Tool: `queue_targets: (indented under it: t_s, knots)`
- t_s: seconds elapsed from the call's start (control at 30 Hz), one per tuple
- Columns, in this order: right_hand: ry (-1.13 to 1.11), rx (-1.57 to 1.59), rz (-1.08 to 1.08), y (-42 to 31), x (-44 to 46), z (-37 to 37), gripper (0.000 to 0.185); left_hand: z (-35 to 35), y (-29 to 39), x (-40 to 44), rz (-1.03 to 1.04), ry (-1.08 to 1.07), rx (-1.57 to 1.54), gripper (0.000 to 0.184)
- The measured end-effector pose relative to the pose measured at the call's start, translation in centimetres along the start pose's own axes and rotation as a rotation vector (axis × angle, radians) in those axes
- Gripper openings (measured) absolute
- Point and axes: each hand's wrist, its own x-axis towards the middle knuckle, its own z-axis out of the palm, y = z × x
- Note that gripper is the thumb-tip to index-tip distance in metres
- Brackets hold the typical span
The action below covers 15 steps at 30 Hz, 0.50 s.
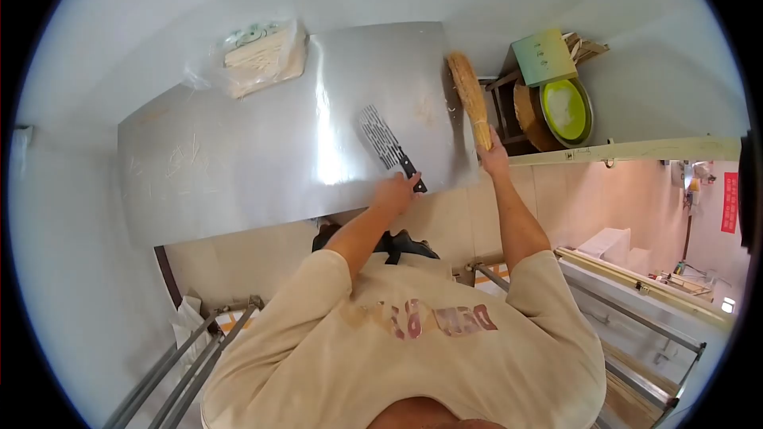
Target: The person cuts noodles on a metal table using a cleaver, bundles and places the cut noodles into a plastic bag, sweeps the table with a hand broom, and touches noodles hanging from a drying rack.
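Observation:
A large knife (383,139) with a patterned blade and a black riveted handle lies on or just over the metal table (254,143), near its front edge. My left hand (397,192) is at the handle, its fingers around it. At the table's right end, my right hand (494,156) grips the lower end of a straw brush (469,95), whose bristle end points away from me. Small crumbs (429,109) are scattered on the metal to the left of the brush.
A plastic bag of pale sticks (262,57) lies at the table's back left. Beyond the right edge stand a green box (544,57), a lime-green bowl (565,110) and a brown container (531,117). Metal rails (191,349) flank me.

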Motion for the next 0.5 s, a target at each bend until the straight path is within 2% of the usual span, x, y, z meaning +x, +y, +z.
queue_targets:
  t_s: [0.03, 0.1, 0.13, 0.17, 0.23, 0.27, 0.33, 0.37, 0.43, 0.5]
  knots:
    - [-0.001, -0.084, -0.001, -0.6, -0.1, 0.5, 0.079, 0.5, 0.0, 0.5, 0.007, 0.01, 0.002, 0.066]
    - [-0.021, -0.129, 0.047, -1.8, -0.9, 1.7, 0.079, 1.4, 0.2, 1.0, -0.118, -0.018, -0.118, 0.062]
    - [-0.053, -0.171, 0.103, -2.7, -1.8, 2.5, 0.078, 1.5, 0.2, 0.0, -0.15, 0.091, -0.121, 0.05]
    - [-0.059, -0.171, 0.1, -3.6, -3.2, 3.1, 0.078, 2.1, -0.5, -0.8, -0.156, 0.091, -0.123, 0.05]
    - [0.005, -0.257, -0.001, -5.9, -6.2, 4.6, 0.078, 3.2, -3.3, -2.4, -0.271, 0.163, -0.178, 0.035]
    - [-0.001, -0.249, -0.003, -6.6, -7.6, 5.4, 0.078, 3.0, -4.3, -3.7, -0.279, 0.164, -0.171, 0.035]
    - [-0.086, -0.079, 0.033, -8.0, -9.3, 6.9, 0.078, 1.7, -6.4, -6.6, -0.475, 0.337, -0.489, 0.036]
    - [-0.082, -0.063, 0.033, -9.0, -9.9, 7.6, 0.078, 1.0, -7.7, -8.9, -0.459, 0.429, -0.543, 0.039]
    - [-0.186, -0.057, 0.077, -11.8, -10.9, 8.3, 0.077, -2.0, -9.0, -13.4, -0.516, 0.486, -0.51, 0.037]
    - [-0.222, -0.01, 0.067, -13.9, -10.8, 8.3, 0.078, -2.9, -10.1, -17.6, -0.546, 0.569, -0.459, 0.046]
